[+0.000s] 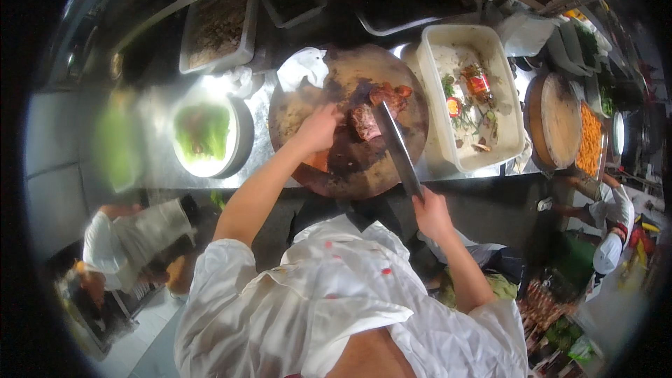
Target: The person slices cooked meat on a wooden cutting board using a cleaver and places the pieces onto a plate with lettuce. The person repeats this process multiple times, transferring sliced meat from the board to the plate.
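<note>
A round wooden chopping block (362, 168) stands before me on a metal counter. Roasted meat (365, 122), browned outside and pale pink where cut, lies right of the block's middle. My right hand (433, 214) grips the handle of a cleaver (398, 147), whose blade is seen nearly edge-on and reaches up to the meat. My left hand (321, 127) is over the left part of the block, fingers curled, left of the meat; whether it holds anything is hidden. An orange-brown piece (317, 160) shows below that hand. A crumpled white cloth (303, 69) rests on the block's far left edge.
Left stands a white plate (211, 169) with lettuce leaves (202, 128). A cream plastic tub (517, 136) with scraps and a small bottle (479, 84) adjoins the block's right; beyond is another wooden block (557, 121). Co-workers are at left (123, 241) and right (611, 231).
</note>
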`<move>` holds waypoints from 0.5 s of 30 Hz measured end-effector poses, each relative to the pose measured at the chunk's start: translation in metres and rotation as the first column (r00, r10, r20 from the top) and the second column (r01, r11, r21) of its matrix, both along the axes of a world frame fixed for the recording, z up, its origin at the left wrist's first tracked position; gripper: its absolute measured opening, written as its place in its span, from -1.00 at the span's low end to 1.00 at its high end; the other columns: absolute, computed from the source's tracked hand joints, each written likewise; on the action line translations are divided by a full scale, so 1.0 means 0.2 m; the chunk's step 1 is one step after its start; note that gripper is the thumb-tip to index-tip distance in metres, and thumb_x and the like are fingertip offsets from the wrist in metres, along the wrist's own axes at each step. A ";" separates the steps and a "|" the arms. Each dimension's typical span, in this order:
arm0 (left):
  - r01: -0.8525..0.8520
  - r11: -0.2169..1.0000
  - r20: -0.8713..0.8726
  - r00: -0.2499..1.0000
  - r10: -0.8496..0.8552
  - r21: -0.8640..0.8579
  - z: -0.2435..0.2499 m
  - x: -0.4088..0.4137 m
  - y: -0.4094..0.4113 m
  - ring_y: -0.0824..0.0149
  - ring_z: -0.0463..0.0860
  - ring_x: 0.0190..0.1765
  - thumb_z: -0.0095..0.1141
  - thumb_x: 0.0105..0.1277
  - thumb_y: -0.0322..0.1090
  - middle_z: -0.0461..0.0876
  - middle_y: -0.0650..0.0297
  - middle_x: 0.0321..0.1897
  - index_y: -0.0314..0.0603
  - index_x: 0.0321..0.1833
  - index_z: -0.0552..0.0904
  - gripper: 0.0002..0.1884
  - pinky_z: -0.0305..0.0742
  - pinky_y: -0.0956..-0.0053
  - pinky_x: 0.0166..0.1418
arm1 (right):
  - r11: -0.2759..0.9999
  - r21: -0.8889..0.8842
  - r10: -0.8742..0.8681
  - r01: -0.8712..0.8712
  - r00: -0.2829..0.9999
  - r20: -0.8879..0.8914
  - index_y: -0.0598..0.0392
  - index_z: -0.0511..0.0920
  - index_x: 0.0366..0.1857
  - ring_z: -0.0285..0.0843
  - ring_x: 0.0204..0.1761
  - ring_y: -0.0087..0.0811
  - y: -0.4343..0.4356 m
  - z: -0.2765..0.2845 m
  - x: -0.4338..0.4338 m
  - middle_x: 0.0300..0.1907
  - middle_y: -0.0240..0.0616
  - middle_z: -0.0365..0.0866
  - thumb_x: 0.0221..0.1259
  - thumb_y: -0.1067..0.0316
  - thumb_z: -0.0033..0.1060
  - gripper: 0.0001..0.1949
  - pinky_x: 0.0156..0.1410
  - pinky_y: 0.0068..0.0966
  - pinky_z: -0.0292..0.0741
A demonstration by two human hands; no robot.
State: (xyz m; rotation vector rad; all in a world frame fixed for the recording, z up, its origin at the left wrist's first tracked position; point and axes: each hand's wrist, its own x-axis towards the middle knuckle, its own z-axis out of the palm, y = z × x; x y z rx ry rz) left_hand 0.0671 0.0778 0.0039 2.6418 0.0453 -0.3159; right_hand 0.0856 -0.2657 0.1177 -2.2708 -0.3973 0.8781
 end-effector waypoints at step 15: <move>-0.497 0.561 -0.294 0.861 0.416 -0.662 -0.06 0.11 0.24 0.40 0.71 -0.07 0.39 0.31 -0.48 0.76 0.20 -0.11 -0.46 0.14 0.64 -0.63 0.61 0.49 -0.03 | 0.999 -0.040 0.001 -0.005 0.993 -0.120 0.19 0.58 0.19 0.62 -0.13 0.35 -0.06 -0.05 -0.25 -0.24 0.34 0.65 0.41 0.39 0.11 -0.67 0.02 0.07 0.57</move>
